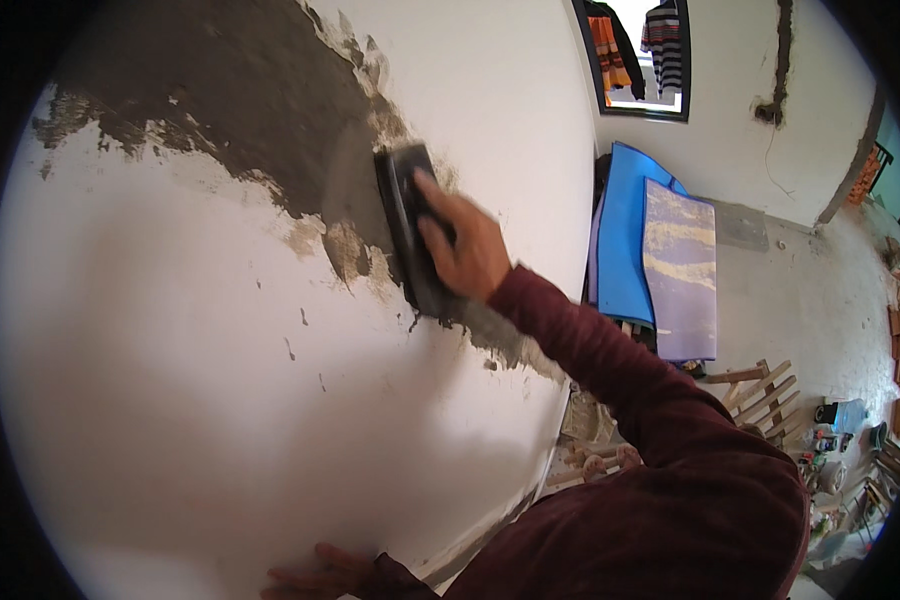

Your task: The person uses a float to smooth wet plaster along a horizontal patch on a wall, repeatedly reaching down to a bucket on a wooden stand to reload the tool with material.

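Note:
My right hand (pixel 470 245) grips a dark plastering float (pixel 402 215) by its handle. Its long face lies against the white wall (pixel 170 380), over a broad band of wet grey mortar (pixel 260 100) that slants down from the upper left. The band has ragged edges, with thin smears and small splashes on the white paint around it. Low in the picture, my left hand (pixel 325 578) rests on the wall with its fingers spread and holds nothing. Part of it is cut off by the lower edge.
Blue (pixel 625 230) and purple (pixel 682 270) foam mats lean in the corner. Above them is a window (pixel 635 60) with clothes hanging outside. A wooden pallet (pixel 765 400), tools and clutter lie on the floor at right. A mortar-filled groove (pixel 782 60) runs down the far wall.

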Tool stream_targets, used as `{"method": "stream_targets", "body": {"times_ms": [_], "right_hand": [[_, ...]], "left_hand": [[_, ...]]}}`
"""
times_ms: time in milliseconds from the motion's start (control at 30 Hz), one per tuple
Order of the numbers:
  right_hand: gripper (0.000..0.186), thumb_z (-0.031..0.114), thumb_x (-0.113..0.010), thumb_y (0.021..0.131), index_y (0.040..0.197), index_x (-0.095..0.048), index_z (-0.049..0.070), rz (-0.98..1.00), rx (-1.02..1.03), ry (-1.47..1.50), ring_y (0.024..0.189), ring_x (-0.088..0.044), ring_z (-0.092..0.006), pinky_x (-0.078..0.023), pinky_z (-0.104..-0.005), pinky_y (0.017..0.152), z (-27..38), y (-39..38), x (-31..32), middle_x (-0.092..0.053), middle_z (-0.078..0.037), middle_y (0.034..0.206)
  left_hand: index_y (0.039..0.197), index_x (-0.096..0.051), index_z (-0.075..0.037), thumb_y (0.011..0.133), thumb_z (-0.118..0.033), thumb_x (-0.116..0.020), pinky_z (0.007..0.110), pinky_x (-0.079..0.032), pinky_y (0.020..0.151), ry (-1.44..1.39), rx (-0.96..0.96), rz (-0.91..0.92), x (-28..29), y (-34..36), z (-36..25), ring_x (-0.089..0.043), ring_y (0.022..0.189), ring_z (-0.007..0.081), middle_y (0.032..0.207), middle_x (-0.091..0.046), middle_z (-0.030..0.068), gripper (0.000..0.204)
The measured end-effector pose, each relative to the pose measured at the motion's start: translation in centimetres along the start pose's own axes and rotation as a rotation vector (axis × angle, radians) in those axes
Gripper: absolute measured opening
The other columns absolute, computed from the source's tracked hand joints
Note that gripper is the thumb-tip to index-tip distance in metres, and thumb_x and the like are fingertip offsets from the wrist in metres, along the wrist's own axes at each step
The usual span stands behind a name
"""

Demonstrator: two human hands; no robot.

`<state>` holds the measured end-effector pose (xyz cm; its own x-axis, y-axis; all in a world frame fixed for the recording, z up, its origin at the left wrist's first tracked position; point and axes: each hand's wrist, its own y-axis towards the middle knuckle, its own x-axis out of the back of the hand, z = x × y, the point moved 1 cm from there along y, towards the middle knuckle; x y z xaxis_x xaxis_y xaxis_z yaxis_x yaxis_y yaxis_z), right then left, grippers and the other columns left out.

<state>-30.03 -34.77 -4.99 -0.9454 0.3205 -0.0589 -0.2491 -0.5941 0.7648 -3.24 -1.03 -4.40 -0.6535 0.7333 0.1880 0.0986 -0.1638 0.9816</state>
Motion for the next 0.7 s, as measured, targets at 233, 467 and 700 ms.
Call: {"method": "stream_targets", "body": {"times_ms": [233,467,700], "right_hand": [[0.059,0.003,-0.062,0.091,0.149,-0.049,0.01,0.028,-0.016,-0.067,0.097,-0.068,-0.0404,-0.054,-0.0419,0.088,0.7,2.9,0.0,-0.068,-0.025,0.108],[0.057,0.012,-0.063,0.091,0.146,-0.052,0.015,0.182,0.042,-0.058,0.09,-0.067,-0.0421,-0.056,-0.0475,0.082,2.2,2.1,-0.3,-0.067,-0.023,0.105],[0.052,0.012,-0.06,0.094,0.145,-0.052,0.01,-0.008,0.154,-0.043,0.098,-0.067,-0.042,-0.055,-0.0447,0.091,0.8,5.4,-0.9,-0.066,-0.021,0.118]], "left_hand": [[0.156,-0.041,-0.014,0.101,-0.069,-0.033,0.065,-0.009,0.119,0.089,-0.073,-0.097,-0.9,0.0,1.1,-0.019,0.154,0.0386,0.165,-0.026,0.0181,0.078],[0.155,-0.041,-0.015,0.102,-0.068,-0.033,0.064,-0.009,0.12,0.155,-0.131,-0.164,-1.3,0.2,1.0,-0.02,0.154,0.039,0.165,-0.026,0.0175,0.076],[0.154,-0.043,-0.014,0.104,-0.064,-0.032,0.061,-0.007,0.121,0.13,-0.109,-0.129,-0.4,0.3,0.2,-0.022,0.154,0.038,0.165,-0.028,0.0174,0.072]]}}
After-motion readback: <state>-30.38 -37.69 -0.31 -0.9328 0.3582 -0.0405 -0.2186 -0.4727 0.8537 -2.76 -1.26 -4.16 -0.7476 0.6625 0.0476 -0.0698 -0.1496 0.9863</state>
